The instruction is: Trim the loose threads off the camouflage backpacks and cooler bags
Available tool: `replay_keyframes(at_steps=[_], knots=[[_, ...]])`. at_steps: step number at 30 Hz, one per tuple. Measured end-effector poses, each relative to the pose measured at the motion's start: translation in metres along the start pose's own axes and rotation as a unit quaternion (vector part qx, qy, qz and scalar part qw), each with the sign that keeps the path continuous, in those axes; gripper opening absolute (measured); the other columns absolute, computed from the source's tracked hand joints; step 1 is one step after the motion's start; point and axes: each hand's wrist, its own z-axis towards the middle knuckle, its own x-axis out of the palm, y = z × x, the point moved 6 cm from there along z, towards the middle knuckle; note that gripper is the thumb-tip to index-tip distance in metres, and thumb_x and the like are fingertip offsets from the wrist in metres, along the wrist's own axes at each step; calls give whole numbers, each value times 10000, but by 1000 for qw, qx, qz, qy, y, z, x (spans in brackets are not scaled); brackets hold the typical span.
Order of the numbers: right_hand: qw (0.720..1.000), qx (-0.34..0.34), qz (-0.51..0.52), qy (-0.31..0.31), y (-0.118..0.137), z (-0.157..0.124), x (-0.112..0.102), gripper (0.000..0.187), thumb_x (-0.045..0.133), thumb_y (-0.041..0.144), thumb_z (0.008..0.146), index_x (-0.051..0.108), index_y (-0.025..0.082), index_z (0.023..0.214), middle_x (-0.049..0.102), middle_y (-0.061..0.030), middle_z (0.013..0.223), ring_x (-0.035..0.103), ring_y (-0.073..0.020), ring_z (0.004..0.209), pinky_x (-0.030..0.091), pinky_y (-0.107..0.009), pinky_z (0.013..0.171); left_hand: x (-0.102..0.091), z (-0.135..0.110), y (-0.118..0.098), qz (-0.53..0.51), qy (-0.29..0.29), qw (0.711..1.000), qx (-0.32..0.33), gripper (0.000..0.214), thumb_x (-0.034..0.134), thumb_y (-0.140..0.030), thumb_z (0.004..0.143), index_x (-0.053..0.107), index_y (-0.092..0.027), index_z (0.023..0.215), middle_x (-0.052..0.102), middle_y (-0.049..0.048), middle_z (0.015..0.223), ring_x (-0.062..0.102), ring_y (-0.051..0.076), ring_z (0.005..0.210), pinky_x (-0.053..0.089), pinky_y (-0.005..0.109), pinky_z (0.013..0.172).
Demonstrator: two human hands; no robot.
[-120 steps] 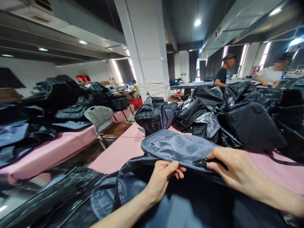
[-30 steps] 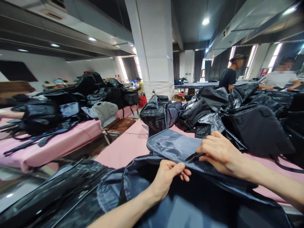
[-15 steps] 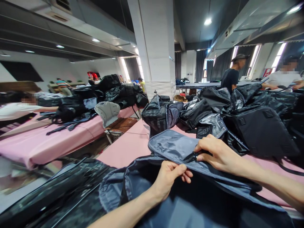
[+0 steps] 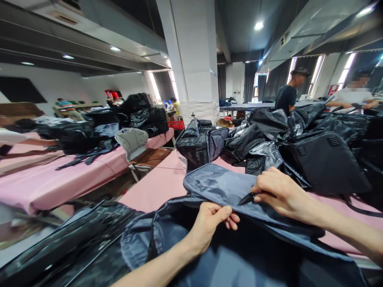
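Observation:
A large bag (image 4: 167, 227) with a blue-grey lining lies open in front of me, its mouth toward me. Its lining flap (image 4: 218, 181) is folded out over the pink table (image 4: 149, 195). My left hand (image 4: 214, 223) is closed, pinching the seam at the bag's rim between thumb and fingers. Just right of it, my right hand (image 4: 278, 195) is closed around small black thread snips (image 4: 247, 198). Their dark tip points left and rests at or just above the flap's seam; the handles are mostly hidden in my fingers.
Another camouflage bag (image 4: 74, 243) lies at the lower left. Beyond the flap stand a boxy bag (image 4: 194, 145) and a heap of black bags (image 4: 326, 163). A grey chair (image 4: 133, 145) stands by a second pink table (image 4: 83, 175). Several people are at tables farther off.
My right hand has drawn slightly right along the flap, and more of the snips' dark tip shows. My left hand keeps its pinch on the rim. The view has shifted slightly.

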Motion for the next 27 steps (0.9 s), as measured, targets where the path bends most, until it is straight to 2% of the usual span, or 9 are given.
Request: replay_keyframes(at_steps=[3,5,7,9,11,12,14,22,27], knots=[[1000,9,-25,11,5,-15,-9,83,447,210,896,507,188,843,550,-9,734,469,-132,698,300,-281,677,-1,-3,-1,54,12,998,-28,446,606,-505,705,668,-74,606,636,80,535,559,113,456,391,197,466],[999,7,-44,8,10,-23,-12,113,426,207,903,515,183,837,543,-10,716,466,-129,681,291,-283,662,1,-11,-6,144,52,987,-52,481,511,-525,773,644,-93,606,592,47,474,510,100,383,331,191,399],[998,5,-62,8,15,-27,-12,137,420,205,904,524,178,819,531,-7,699,457,-123,664,278,-284,652,4,-20,-23,286,82,955,15,478,445,-478,836,634,-113,591,544,19,430,462,84,361,306,193,397],[998,1,-68,13,18,-29,-8,138,434,201,896,525,174,796,523,-4,692,450,-119,658,270,-285,651,8,-31,-51,431,60,881,184,390,461,-394,858,668,-130,660,575,24,498,488,89,443,344,203,468],[998,-1,-64,19,19,-29,-4,143,436,196,894,518,172,780,524,-5,696,449,-121,664,267,-288,657,14,-40,-72,529,20,779,335,252,504,-320,852,693,-167,786,627,36,646,528,108,573,366,217,548],[998,-1,-61,20,19,-30,-2,147,432,196,896,516,173,778,525,-7,700,449,-123,670,266,-289,661,16,-41,-75,563,18,739,370,206,520,-300,848,693,-190,825,632,33,695,530,114,613,364,222,565],[998,1,-51,22,18,-32,1,152,420,202,902,517,176,789,526,-11,705,448,-128,673,268,-292,664,19,-36,-73,606,53,699,375,163,544,-289,837,688,-219,809,622,15,719,521,111,641,356,222,577],[998,27,22,45,14,-47,11,152,416,279,910,527,186,862,571,-31,744,491,-144,688,316,-296,665,31,-44,-51,629,260,695,231,164,550,-244,834,645,-189,712,599,-8,700,519,94,651,348,209,592],[995,56,77,36,12,-51,11,174,446,333,896,554,199,871,599,-38,754,539,-150,678,367,-295,657,36,-51,-37,635,317,689,150,185,544,-134,790,557,-152,607,554,-14,630,498,92,613,353,199,582]])
